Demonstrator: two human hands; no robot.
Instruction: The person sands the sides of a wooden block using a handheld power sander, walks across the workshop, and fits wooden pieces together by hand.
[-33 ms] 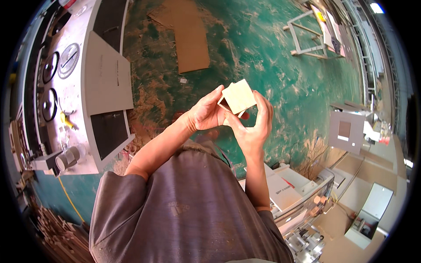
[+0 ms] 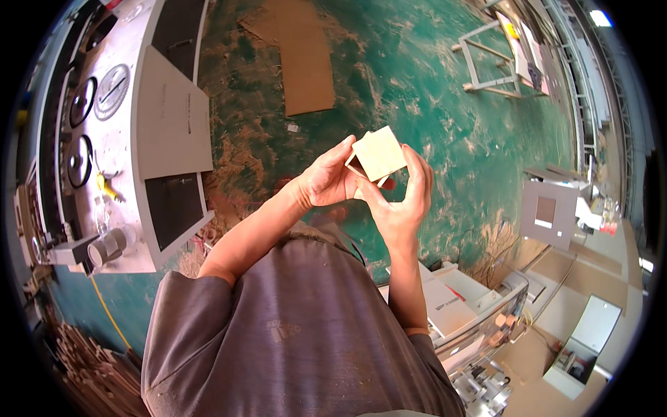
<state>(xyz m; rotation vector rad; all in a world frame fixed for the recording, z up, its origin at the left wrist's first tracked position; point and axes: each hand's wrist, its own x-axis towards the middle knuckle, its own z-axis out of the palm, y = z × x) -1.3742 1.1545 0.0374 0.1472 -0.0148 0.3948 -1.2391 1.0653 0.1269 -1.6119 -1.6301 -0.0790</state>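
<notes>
Between my two hands, in front of my chest, is a small pale wooden box (image 2: 380, 154). A square flat piece forms its upper face and sits turned at an angle over the part beneath. A dark gap shows under its left edge. My left hand (image 2: 328, 178) grips the box from the left, thumb along its upper left corner. From the right, my right hand (image 2: 407, 197) holds it, with the thumb at the near side and the fingers bent round the right corner. The box's underside and some fingertips are hidden.
A long machine table with dials and handwheels (image 2: 114, 90) runs along the left. Flattened cardboard (image 2: 306, 69) lies on the dusty green floor (image 2: 389, 76). A metal-framed stand (image 2: 497, 66) is at the far right. White machinery (image 2: 451, 299) stands near my right elbow, and wooden strips (image 2: 90, 361) are heaped lower left.
The surroundings have shifted slightly in the view. My hands and the wooden box keep the same hold and position.
</notes>
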